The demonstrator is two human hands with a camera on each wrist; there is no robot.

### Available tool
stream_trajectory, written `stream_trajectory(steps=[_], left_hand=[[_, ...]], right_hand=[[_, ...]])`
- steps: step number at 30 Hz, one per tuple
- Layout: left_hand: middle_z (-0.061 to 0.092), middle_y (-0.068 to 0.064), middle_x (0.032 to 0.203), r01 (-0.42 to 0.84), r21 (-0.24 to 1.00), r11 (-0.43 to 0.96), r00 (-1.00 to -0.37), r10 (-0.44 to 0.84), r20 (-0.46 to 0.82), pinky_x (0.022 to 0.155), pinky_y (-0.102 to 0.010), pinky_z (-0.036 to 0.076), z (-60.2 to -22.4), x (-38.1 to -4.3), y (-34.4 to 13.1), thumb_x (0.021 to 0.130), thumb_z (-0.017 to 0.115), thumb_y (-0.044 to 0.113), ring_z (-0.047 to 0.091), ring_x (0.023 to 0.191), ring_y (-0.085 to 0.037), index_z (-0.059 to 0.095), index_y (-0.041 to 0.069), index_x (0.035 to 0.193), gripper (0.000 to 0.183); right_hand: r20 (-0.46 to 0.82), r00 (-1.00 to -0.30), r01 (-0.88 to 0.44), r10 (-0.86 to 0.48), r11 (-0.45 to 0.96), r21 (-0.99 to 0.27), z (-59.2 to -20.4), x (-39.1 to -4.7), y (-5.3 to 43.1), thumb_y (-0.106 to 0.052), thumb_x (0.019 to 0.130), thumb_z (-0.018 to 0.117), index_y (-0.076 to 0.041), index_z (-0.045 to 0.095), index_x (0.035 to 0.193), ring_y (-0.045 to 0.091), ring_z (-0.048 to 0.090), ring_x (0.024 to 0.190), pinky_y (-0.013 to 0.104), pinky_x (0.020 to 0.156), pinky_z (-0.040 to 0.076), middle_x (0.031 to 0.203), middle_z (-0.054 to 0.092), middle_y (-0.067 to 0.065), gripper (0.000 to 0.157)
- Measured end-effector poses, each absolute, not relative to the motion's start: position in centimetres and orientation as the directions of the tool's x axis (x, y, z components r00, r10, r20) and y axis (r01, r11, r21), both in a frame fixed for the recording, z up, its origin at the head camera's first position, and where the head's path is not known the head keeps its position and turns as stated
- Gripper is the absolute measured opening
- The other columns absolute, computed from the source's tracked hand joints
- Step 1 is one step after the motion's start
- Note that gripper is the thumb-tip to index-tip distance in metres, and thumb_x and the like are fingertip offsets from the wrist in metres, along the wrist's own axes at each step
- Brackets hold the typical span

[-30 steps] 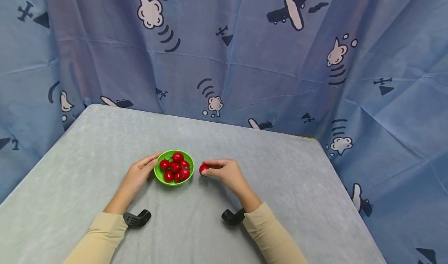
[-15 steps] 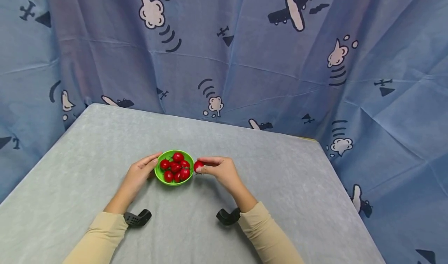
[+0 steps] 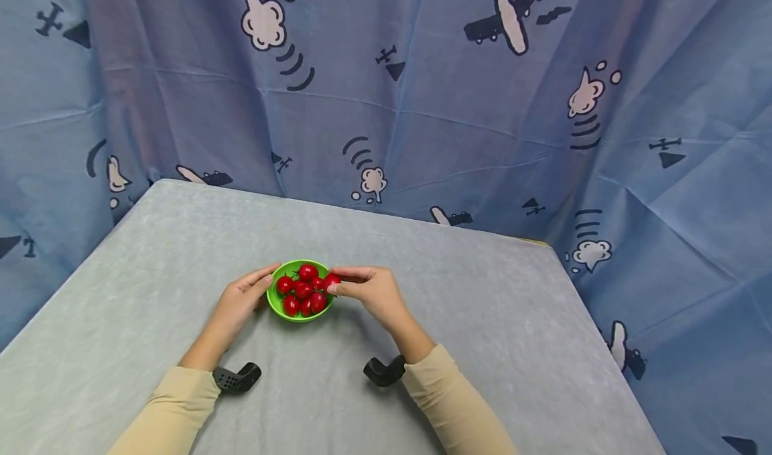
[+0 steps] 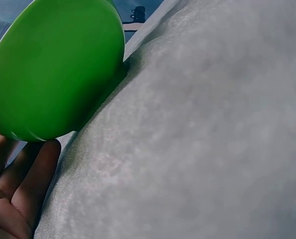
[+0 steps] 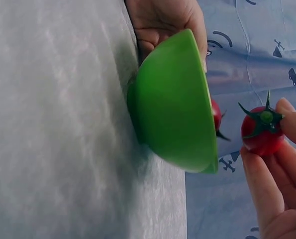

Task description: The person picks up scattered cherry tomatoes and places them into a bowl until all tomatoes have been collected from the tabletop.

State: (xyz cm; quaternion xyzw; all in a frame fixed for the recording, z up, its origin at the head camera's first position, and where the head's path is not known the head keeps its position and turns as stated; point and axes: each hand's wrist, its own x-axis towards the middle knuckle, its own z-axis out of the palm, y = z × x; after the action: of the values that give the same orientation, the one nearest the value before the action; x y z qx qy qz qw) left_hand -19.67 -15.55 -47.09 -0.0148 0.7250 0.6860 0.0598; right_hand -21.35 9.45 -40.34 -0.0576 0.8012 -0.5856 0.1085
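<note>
A green bowl (image 3: pixel 299 319) with several red cherry tomatoes (image 3: pixel 302 289) in it stands upright on the table. My left hand (image 3: pixel 237 302) rests on the bowl's left side; in the left wrist view its fingertips (image 4: pixel 49 147) touch the green wall (image 4: pixel 58 69) from outside. Between thumb and fingers, my right hand (image 3: pixel 375 295) pinches one cherry tomato (image 3: pixel 332 281) over the bowl's right rim. The right wrist view shows this tomato (image 5: pixel 259 134) with its green calyx, apart from and above the rim. There, one tomato (image 5: pixel 216 113) inside peeks over the edge.
A pale grey cloth covers the table (image 3: pixel 482 307). Behind it hangs a blue curtain (image 3: pixel 326 106) printed with planes and clouds. A black wrist device (image 3: pixel 237 377) sits on the left wrist, and another black device (image 3: pixel 384 372) on the right.
My right hand has moved left with the pinched tomato, from beside the bowl to over its right rim, rising somewhat. The left hand and the bowl have stayed in place.
</note>
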Motion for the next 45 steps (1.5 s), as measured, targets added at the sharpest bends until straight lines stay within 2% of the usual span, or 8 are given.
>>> stream_trajectory(steps=[10,16,21,29,45], left_hand=[[0.048,-0.014,0.151,-0.096,0.994,0.045,-0.994,0.055,-0.098,0.086,-0.01,0.049,-47.2,-19.8,-15.4,0.104,0.052,0.037,0.054,0.103,0.018,0.05,0.008,0.146,0.052],[0.048,-0.014,0.15,-0.085,0.995,0.048,-0.995,0.053,-0.087,0.086,-0.01,0.049,-47.4,-19.8,-15.4,0.104,0.051,0.037,0.054,0.103,0.018,0.05,0.007,0.146,0.052],[0.048,-0.013,0.151,-0.082,0.995,0.052,-0.995,0.055,-0.085,0.087,-0.008,0.047,-47.2,-19.7,-15.5,0.104,0.052,0.038,0.052,0.105,0.019,0.05,0.008,0.146,0.052],[0.049,-0.014,0.15,-0.075,0.995,0.061,-0.996,0.051,-0.079,0.087,-0.009,0.048,-47.3,-19.7,-15.4,0.104,0.052,0.037,0.053,0.104,0.018,0.051,0.006,0.145,0.052],[0.049,-0.01,0.151,-0.088,0.993,0.073,-0.994,0.058,-0.093,0.089,-0.007,0.045,-47.3,-19.7,-15.5,0.104,0.051,0.037,0.05,0.107,0.019,0.05,0.009,0.146,0.051]], right_hand=[[-0.114,-0.964,0.034,-0.238,0.317,-0.948,-39.9,-21.8,7.9,-0.023,0.079,0.085,-0.015,0.079,0.109,0.014,0.066,0.112,0.039,0.102,0.051,0.109,0.077,0.003,0.032],[-0.101,-0.962,0.012,-0.254,0.332,-0.943,-40.1,-22.0,7.2,-0.023,0.078,0.086,-0.017,0.08,0.108,0.013,0.065,0.113,0.037,0.099,0.052,0.111,0.077,0.001,0.031],[-0.1,-0.959,0.002,-0.264,0.348,-0.938,-40.2,-22.0,6.7,-0.026,0.077,0.087,-0.018,0.08,0.106,0.012,0.064,0.114,0.033,0.096,0.053,0.112,0.076,0.0,0.031],[-0.093,-0.952,-0.019,-0.29,0.361,-0.932,-40.9,-22.1,5.9,-0.024,0.076,0.087,-0.017,0.08,0.105,0.009,0.065,0.104,0.024,0.085,0.056,0.111,0.076,0.001,0.03],[-0.097,-0.954,-0.028,-0.283,0.405,-0.914,-41.4,-22.0,5.4,-0.022,0.074,0.089,-0.018,0.081,0.105,0.013,0.064,0.11,0.028,0.089,0.056,0.115,0.075,0.002,0.033]])
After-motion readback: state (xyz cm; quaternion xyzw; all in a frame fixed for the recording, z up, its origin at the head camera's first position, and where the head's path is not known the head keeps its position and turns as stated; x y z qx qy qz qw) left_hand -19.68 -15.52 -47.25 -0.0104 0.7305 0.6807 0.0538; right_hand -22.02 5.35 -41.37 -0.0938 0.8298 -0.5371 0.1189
